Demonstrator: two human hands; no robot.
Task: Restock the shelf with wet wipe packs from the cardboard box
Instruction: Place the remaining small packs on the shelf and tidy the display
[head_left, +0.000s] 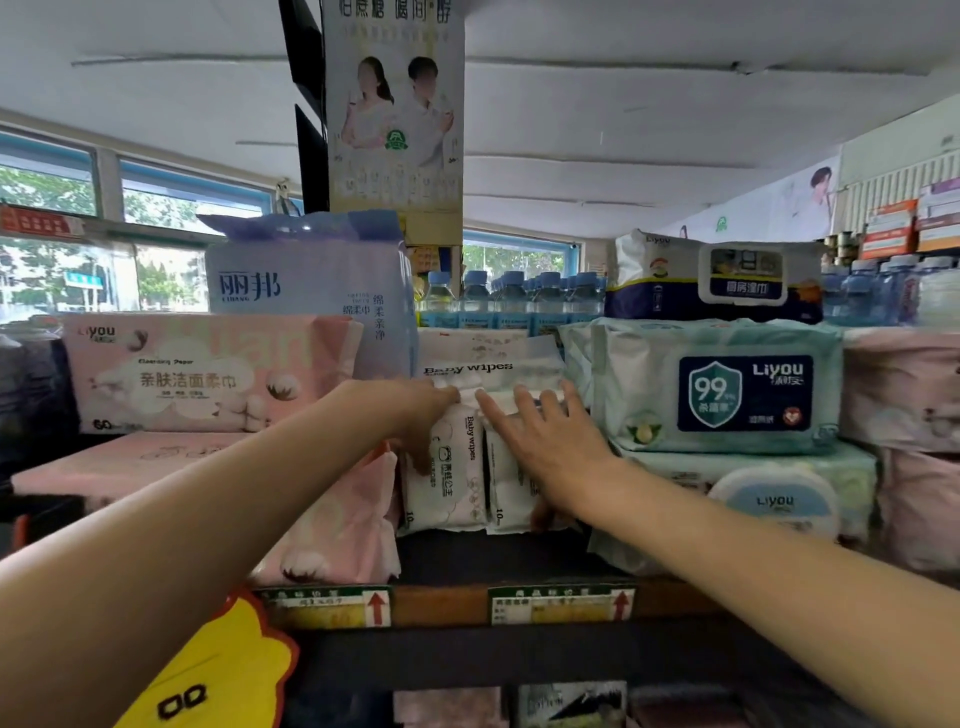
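You're at the seating step: both hands are on the upright baby wipe packs (451, 470) in the slot between the pink cleansing-paper packs (208, 371) and the teal Liyou 99% wipes (717, 387). Your left hand (415, 410) has fingers over the top of the left pack, thumb down its left side, so it looks pinched on that pack. Your right hand (545, 441) lies flat and spread on the front of the right pack (506, 488), pressing, not gripping. Push both packs back evenly until their faces line up, keep them vertical, and don't let the right one tilt into the teal stack. Watch the flat baby wipes pack (483, 358) lying across behind and above them; I can't tell if it rests on them. The packs are small, white with pale pink print, soft film, "Baby wipes" running down the face, "10" at the bottom. They sit mid-shelf, set back from the shelf front edge (441, 605). Cardboard box isn't in view.
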